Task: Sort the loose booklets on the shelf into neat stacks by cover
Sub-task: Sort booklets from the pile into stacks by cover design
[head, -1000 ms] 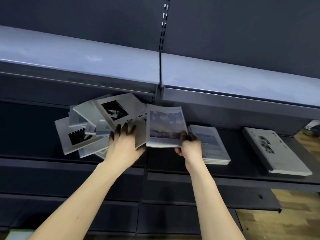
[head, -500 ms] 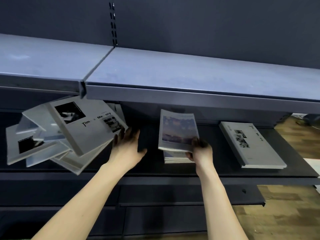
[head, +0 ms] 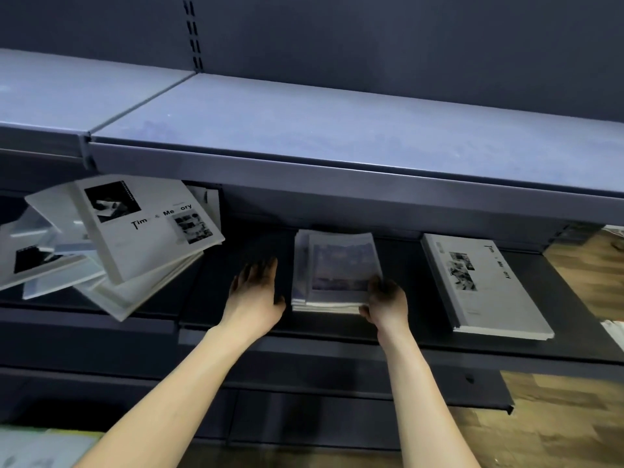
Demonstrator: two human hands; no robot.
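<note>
On the dark middle shelf point(head: 405, 336) lies a stack of sky-cover booklets point(head: 332, 270). Its top booklet sits slightly askew, and my right hand point(head: 386, 300) grips that booklet's near right corner. My left hand point(head: 255, 292) hovers just left of the stack with its fingers spread and holds nothing. A loose, fanned heap of white booklets point(head: 111, 241) lies at the left, topped by a "Time & Memory" cover. A tidy stack with that same white cover point(head: 483, 285) lies at the right.
A grey-blue upper shelf point(head: 304, 130) juts out over the booklets and limits headroom. A slotted upright point(head: 194, 32) runs up the dark back wall. Lower dark shelves lie beneath, and wooden floor point(head: 580, 427) shows at the right.
My right hand has lowered the sky-cover booklet from a raised tilt down onto the stack. My left hand has moved right, away from the loose heap toward the stack.
</note>
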